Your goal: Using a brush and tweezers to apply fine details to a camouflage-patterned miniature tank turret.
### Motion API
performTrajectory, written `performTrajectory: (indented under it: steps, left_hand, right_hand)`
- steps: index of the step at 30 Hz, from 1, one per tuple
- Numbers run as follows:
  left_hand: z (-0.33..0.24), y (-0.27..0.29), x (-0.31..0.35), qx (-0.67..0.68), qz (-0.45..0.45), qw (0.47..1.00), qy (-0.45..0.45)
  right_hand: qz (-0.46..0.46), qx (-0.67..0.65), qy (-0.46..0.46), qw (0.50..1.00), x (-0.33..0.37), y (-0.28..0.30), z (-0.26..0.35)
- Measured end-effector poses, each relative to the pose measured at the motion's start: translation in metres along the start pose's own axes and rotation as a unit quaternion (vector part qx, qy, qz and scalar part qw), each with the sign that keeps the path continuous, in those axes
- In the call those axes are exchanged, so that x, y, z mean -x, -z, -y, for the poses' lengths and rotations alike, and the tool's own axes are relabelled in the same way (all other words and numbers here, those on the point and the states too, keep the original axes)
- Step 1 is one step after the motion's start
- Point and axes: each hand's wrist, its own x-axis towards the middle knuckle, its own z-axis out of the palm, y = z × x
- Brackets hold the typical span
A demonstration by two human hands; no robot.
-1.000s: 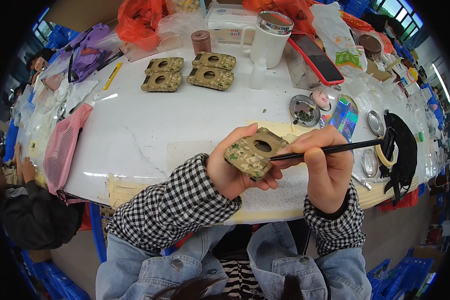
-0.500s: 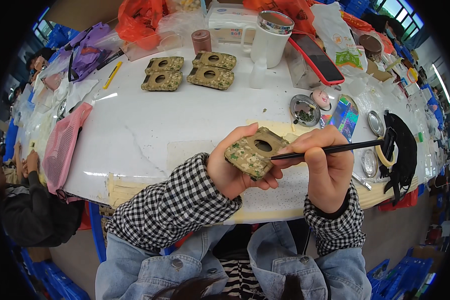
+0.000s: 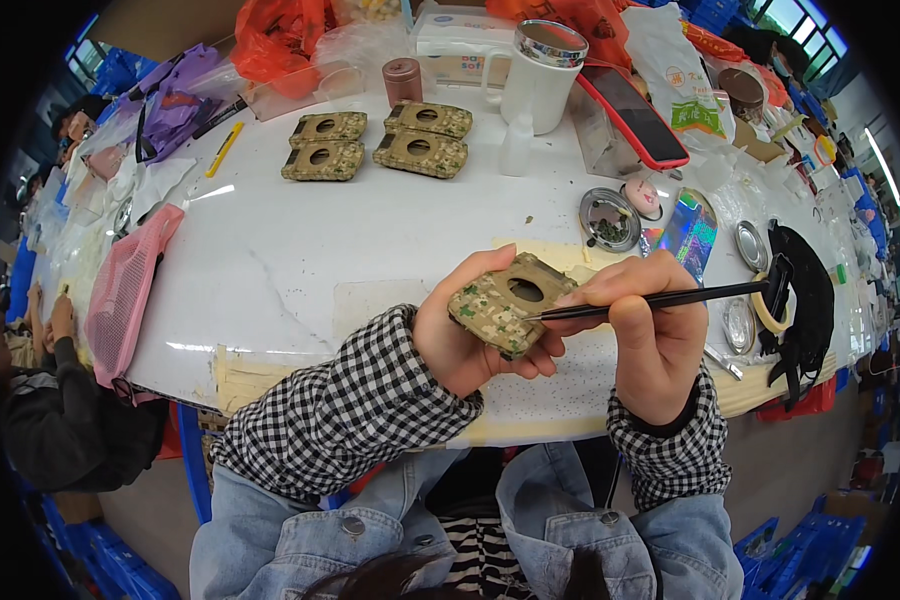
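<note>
My left hand is wrapped round a camouflage-patterned toy tank hull, tilted with its round hole facing up. In my right hand is a slim black pen-like tool, perhaps tweezers or a fine brush, pinched between thumb and fingers. Its thin tip meets the hull's surface just below the hole, or hovers close over it. My right fingers also come up against the hull's right edge. Several matching hulls, such as this one, stand in two groups at the far side of the table.
A round metal dish with small dark green bits lies right of centre. Behind are a white mug, a small clear bottle and a red-cased phone. A pink mesh pouch is at left, a black cloth item at right.
</note>
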Motion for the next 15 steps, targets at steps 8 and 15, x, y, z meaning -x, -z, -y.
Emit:
performTrajectory:
  steps: [8, 15]
  left_hand:
    - [-0.0001, -0.0002, -0.0002, -0.003, 0.0, 1.0, 0.003]
    - [-0.0004, 0.0006, 0.0001, 0.006, 0.011, 1.0, 0.006]
  right_hand:
    - [-0.001, 0.019, -0.006, 1.0, 0.0006, 0.0016, -0.0001]
    - [-0.011, 0.014, -0.007, 1.0, -0.0005, 0.0001, 0.0]
